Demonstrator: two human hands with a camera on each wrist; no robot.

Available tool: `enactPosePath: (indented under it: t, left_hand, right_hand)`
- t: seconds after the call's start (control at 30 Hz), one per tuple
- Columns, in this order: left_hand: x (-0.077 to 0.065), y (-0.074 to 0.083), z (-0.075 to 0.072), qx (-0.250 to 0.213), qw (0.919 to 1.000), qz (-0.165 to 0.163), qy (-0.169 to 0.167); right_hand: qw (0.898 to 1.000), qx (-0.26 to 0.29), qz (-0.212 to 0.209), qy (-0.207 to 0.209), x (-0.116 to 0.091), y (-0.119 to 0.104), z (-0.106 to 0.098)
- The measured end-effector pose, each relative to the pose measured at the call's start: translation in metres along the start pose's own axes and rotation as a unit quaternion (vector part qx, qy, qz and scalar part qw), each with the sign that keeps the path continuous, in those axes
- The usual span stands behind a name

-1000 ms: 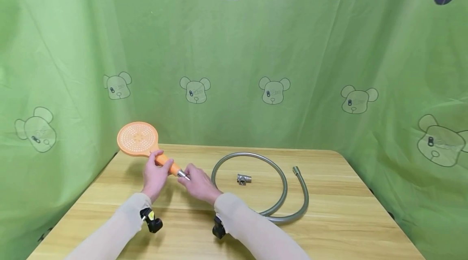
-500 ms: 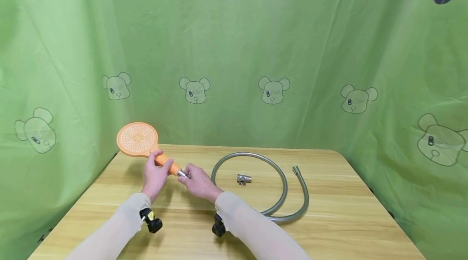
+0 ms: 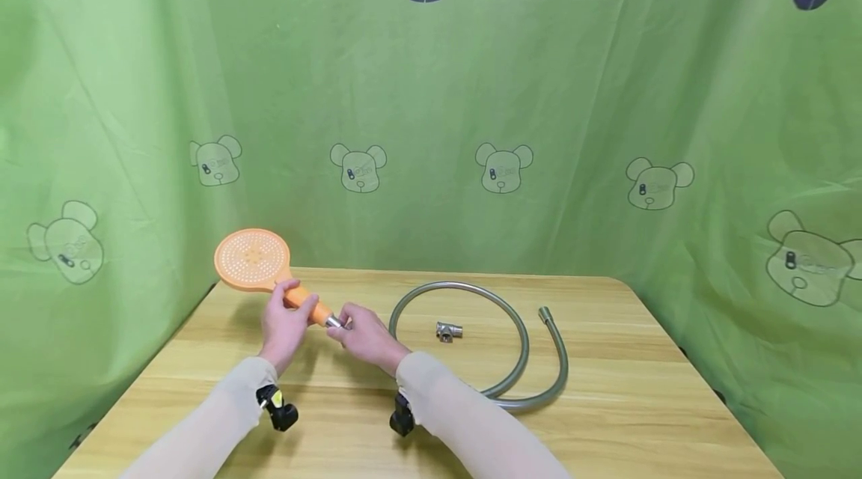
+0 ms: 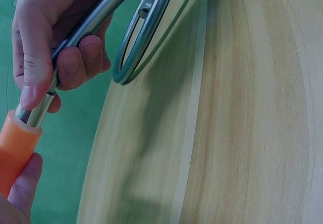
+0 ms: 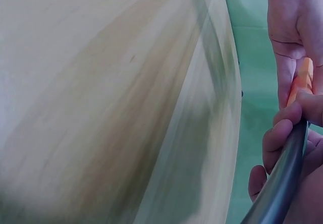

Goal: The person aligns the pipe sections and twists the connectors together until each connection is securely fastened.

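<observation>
An orange shower head (image 3: 252, 260) with a round, perforated face is held above the left part of the table, tilted, face toward me. My left hand (image 3: 286, 328) grips its orange handle (image 4: 17, 146), thumb on one side. At the handle's lower end, my right hand (image 3: 369, 338) pinches a silver metal connector (image 4: 40, 110) and has its fingers curled round the grey shower hose (image 5: 282, 176). The connector meets the handle's end; how far it sits inside cannot be told. In the head view, my right hand hides most of this joint.
The rest of the hose (image 3: 524, 348) loops over the wooden table (image 3: 640, 389), its free metal end (image 3: 545, 313) at the right. Inside the loop lies a small metal tee fitting (image 3: 448, 331). A green patterned curtain (image 3: 431, 90) surrounds the table's back and sides.
My right thumb and fingers have shifted slightly on the connector, covering a shiny part visible a second ago. The shower head and left hand stay nearly where they were.
</observation>
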State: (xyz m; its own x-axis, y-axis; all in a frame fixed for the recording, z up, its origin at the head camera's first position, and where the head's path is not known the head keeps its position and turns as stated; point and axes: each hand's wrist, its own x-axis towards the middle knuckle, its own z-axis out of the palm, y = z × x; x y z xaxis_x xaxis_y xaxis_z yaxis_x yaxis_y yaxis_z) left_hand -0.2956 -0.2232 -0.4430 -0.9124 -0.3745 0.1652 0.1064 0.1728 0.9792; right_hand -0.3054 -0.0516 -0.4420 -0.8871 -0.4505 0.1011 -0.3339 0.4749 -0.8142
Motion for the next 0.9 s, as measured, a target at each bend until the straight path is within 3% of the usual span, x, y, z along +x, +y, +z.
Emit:
enactPosePath:
  t: [0.23,0.5,0.9]
  left_hand:
    - [0.001,-0.002,0.0,0.02,0.9997,0.009,0.002]
    - [0.003,-0.003,-0.003,0.061,0.9981,-0.001,-0.012]
    - [0.008,-0.009,-0.004,0.097,0.995,-0.014,-0.018]
  right_hand:
    - [1.0,-0.017,0.005,0.002,0.001,0.0,0.0]
    - [0.998,-0.064,0.01,-0.008,0.0,-0.002,-0.005]
    - [0.997,-0.072,-0.005,-0.012,-0.002,-0.001,-0.018]
